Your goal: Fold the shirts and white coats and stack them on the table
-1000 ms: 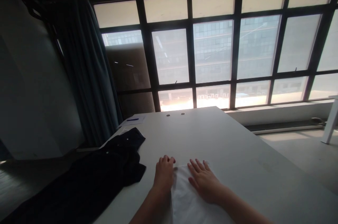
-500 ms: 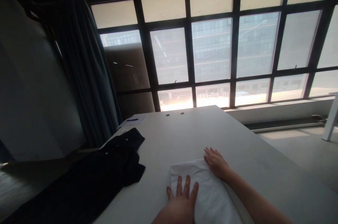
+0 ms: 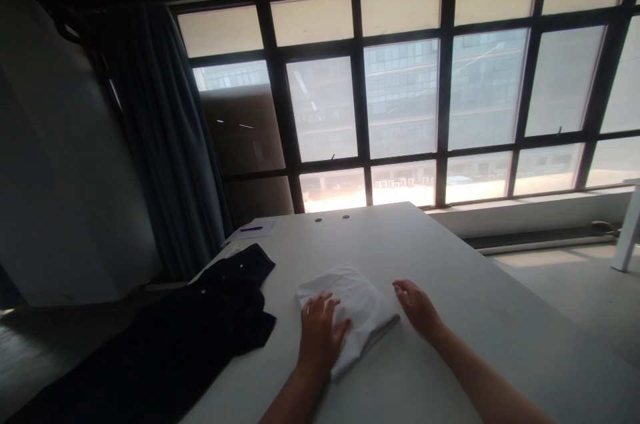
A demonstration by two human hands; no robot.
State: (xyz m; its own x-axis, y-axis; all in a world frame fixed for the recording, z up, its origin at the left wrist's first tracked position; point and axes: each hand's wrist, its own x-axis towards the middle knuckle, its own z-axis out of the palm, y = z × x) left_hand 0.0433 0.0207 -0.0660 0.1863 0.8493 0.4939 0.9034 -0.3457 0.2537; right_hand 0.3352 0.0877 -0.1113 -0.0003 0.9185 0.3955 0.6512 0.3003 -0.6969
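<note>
A white cloth, folded into a compact piece (image 3: 363, 301), lies turned at an angle on the white table (image 3: 345, 244). My left hand (image 3: 320, 331) rests on its left part, fingers bent a little and thumb apart. Just beyond the cloth's right corner is my right hand (image 3: 416, 307), not touching it. Its fingers are extended and close together, with nothing in them. The cloth's lower right edge shows stacked layers. What kind of garment or cloth it is cannot be made out.
A dark garment (image 3: 200, 331) with light buttons spreads over the table's left side. Behind it lie paper sheets (image 3: 267, 227) with a dark pen (image 3: 251, 229). Two round holes (image 3: 319, 220) pierce the far tabletop. A curtain (image 3: 155, 144) and windows stand beyond.
The white cloth has turned and shifted away and to the left, and now looks smaller. My left hand has moved forward and left with it. My right hand has come off the cloth.
</note>
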